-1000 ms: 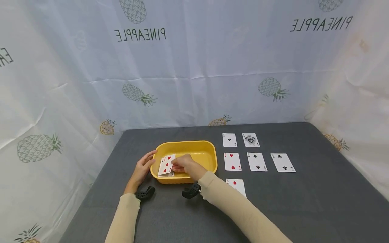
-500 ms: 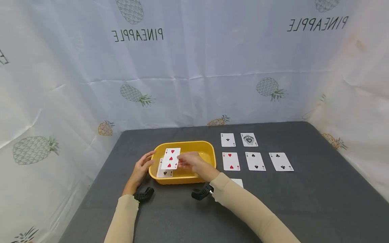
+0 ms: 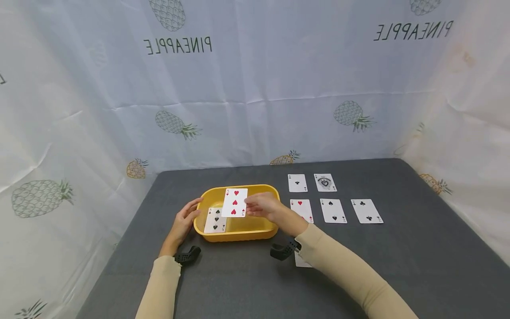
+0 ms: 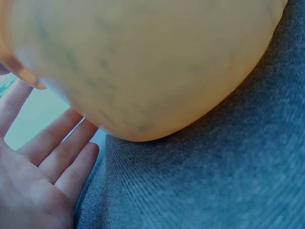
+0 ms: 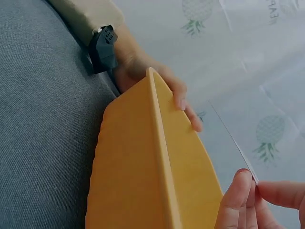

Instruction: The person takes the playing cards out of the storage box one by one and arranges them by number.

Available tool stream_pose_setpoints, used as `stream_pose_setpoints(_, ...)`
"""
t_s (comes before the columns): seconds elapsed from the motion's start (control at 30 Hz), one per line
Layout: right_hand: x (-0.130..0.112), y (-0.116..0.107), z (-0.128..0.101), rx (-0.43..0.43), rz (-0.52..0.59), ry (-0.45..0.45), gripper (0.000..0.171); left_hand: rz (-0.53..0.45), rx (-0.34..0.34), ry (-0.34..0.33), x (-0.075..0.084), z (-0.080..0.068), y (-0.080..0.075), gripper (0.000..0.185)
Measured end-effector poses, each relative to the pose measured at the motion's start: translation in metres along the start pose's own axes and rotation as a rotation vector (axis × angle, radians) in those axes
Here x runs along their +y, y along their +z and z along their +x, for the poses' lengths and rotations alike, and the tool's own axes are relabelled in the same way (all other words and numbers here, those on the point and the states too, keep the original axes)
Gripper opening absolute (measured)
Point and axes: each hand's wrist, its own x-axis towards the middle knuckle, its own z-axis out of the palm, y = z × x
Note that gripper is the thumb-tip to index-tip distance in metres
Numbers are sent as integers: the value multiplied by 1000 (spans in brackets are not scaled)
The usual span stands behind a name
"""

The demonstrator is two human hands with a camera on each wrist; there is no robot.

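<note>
1. Three of hearts (image 3: 234, 202) just came up, pinched in the right hand (image 3: 263, 207) above the tray (image 3: 239, 236).
2. That fully uncovered the three of spades (image 3: 215, 220), the only card I could spot inside, around 8 o'clock.
3. Left hand (image 3: 184, 222) kept gripping the tray at 9 o'clock.

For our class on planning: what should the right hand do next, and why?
Perhaps carry the red three to the table in front of the twos: the right hand pinches it over the tray, and aces and twos lie in separate rows.
</note>
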Motion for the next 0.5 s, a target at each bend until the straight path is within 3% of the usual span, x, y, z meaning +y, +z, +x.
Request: stream_pose_setpoints(0.5, -7, -52, -23, -59, -59, -20, 30, 20, 14, -21, 0, 0, 0, 51)
